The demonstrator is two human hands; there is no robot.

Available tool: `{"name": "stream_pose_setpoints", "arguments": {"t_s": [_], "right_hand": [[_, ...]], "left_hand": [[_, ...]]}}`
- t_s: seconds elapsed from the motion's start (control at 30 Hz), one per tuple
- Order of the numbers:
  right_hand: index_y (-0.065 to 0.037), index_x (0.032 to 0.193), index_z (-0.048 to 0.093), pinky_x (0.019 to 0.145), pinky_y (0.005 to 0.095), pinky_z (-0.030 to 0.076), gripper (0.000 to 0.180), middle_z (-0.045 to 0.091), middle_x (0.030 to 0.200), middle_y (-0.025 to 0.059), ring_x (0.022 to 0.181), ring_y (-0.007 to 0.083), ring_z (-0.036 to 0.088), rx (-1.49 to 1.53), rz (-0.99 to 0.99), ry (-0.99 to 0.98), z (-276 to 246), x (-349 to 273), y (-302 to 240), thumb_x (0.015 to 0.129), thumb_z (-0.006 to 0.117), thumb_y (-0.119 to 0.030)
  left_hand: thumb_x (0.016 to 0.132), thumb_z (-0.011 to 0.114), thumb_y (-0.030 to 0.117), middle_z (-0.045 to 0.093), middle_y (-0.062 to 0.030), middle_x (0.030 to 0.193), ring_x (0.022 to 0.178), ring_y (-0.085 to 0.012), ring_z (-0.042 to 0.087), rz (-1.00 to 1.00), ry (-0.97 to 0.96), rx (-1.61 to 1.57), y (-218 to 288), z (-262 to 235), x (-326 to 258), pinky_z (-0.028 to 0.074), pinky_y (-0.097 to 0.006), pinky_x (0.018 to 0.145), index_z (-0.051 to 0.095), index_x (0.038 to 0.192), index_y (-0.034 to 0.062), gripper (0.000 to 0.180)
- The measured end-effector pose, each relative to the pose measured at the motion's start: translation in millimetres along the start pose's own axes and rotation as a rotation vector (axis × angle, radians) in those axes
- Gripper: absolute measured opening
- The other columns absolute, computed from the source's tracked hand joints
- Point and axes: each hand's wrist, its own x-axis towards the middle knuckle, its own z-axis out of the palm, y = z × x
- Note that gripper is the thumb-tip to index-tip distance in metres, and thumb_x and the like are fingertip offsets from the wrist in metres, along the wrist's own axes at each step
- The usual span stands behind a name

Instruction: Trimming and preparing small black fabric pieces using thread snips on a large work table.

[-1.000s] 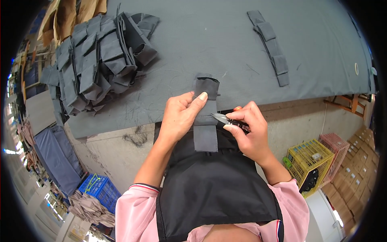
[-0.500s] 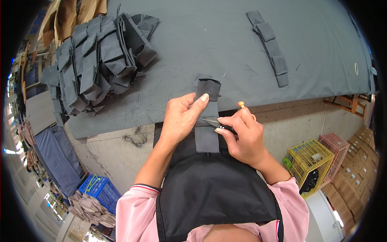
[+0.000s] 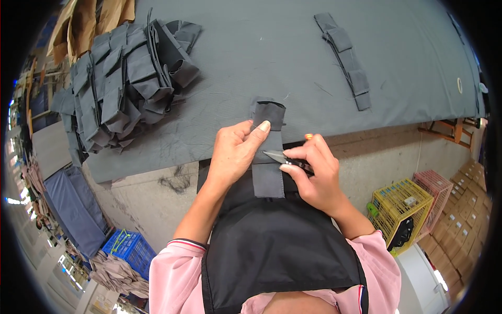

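Observation:
A grey fabric strip with stitched, folded sections [image 3: 269,181] hangs over the table's front edge, its upper end resting on the cloth. My left hand [image 3: 235,152] pinches it between thumb and fingers near the top fold. In my right hand [image 3: 316,172] are small thread snips [image 3: 276,156], their pointed blades lying against the strip just below my left thumb. A small orange and yellow piece [image 3: 309,136] shows at my right index finger. The snips' handle is partly hidden by my palm.
Grey cloth covers the table [image 3: 235,63]. A heap of grey fabric pieces [image 3: 123,78] lies at the left, another strip [image 3: 345,60] at the right. Loose threads are scattered about. On the floor stand a blue crate [image 3: 130,251], a yellow crate [image 3: 400,209] and cardboard boxes [image 3: 460,220].
My right fingers have shifted slightly on the snips, and the orange and yellow piece has moved a little left. My left hand holds the strip in nearly the same place.

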Motion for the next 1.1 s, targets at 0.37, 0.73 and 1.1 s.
{"name": "stream_pose_setpoints", "arguments": {"t_s": [0.37, 0.73, 1.1], "right_hand": [[-0.005, 0.085, 0.061, 0.054, 0.0225, 0.035, 0.017, 0.045, 0.073, 0.001, 0.061, 0.0084, 0.042, 0.498, 0.226, 0.035, 10.8, 11.4, 4.5, 0.073, 0.073, -0.002], [0.0, 0.099, 0.063, 0.046, 0.0196, 0.027, 0.021, 0.045, 0.058, -0.0055, 0.05, 0.0011, 0.034, 0.75, 0.499, 0.029, -15.2, 1.8, 10.4, 0.096, 0.049, -0.016], [-0.003, 0.087, 0.058, 0.055, 0.0231, 0.039, 0.02, 0.051, 0.073, 0.003, 0.061, 0.0145, 0.048, 0.196, 0.061, 0.039, -4.9, 29.7, 2.8, 0.073, 0.073, -0.004]], "left_hand": [[0.091, 0.061, 0.025, 0.05, 0.0057, 0.063, 0.057, -0.0012, 0.039, -0.074, -0.125, -0.106, 26.2, -3.2, 1.9, 0.038, -0.019, 0.056, 0.056, 0.068, 0.0034, 0.032], [0.09, 0.061, 0.022, 0.061, 0.0018, 0.079, 0.072, -0.0033, 0.05, -0.055, -0.113, -0.296, 39.1, -3.0, 0.0, 0.041, -0.019, 0.068, 0.063, 0.087, -0.0024, 0.025], [0.09, 0.062, 0.023, 0.047, 0.006, 0.065, 0.061, -0.0024, 0.035, 0.212, 0.047, -0.043, 53.5, 2.7, 8.3, 0.028, -0.02, 0.051, 0.063, 0.079, 0.0004, 0.025]]}}
